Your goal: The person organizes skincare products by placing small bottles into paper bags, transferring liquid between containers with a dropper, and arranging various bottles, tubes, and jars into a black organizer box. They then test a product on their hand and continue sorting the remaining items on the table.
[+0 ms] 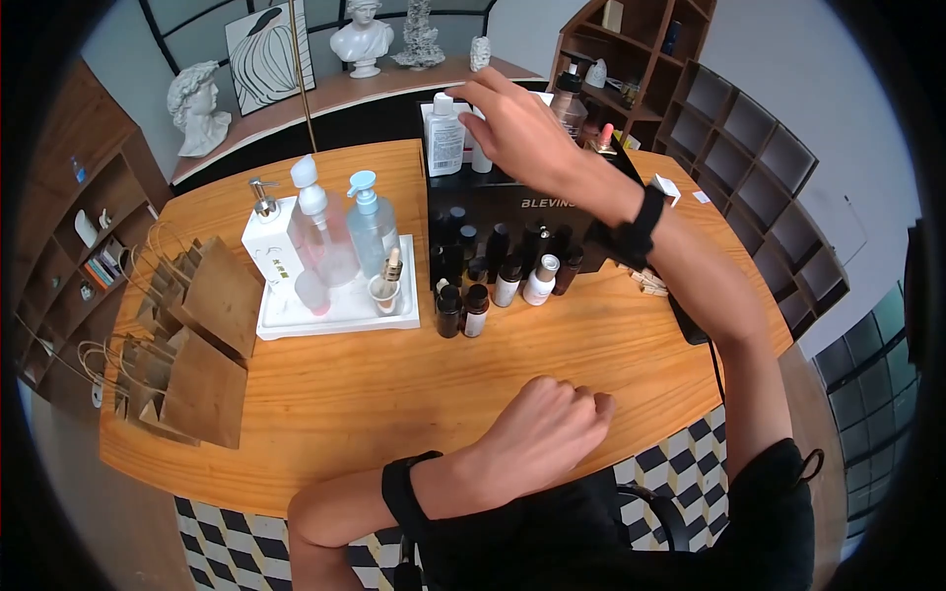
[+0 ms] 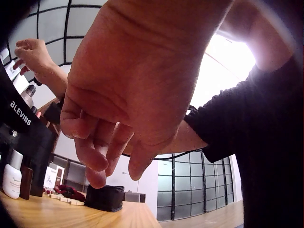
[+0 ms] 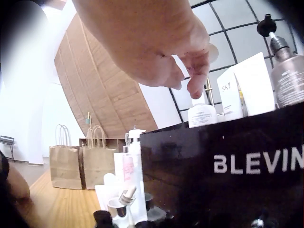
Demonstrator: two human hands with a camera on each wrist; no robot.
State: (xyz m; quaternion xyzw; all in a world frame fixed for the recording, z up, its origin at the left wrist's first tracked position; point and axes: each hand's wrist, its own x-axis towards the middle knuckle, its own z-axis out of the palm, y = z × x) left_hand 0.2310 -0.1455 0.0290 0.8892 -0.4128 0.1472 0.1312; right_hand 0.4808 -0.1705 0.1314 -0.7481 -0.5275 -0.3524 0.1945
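My right hand hovers at the top of a black display box lettered BLEVINS. Its bent fingers and thumb are apart, right beside the cap of a white labelled bottle at the box's left end. In the right wrist view the fingertips overlap the top of that bottle. The left hand is raised near the front table edge, its fingers loosely curled with nothing in them, as the left wrist view shows.
Small dark and white bottles stand before the box. Left of it, a white tray carries pump bottles and a small cup. Kraft paper bags line the left edge. A brown pump bottle stands at the box's right end.
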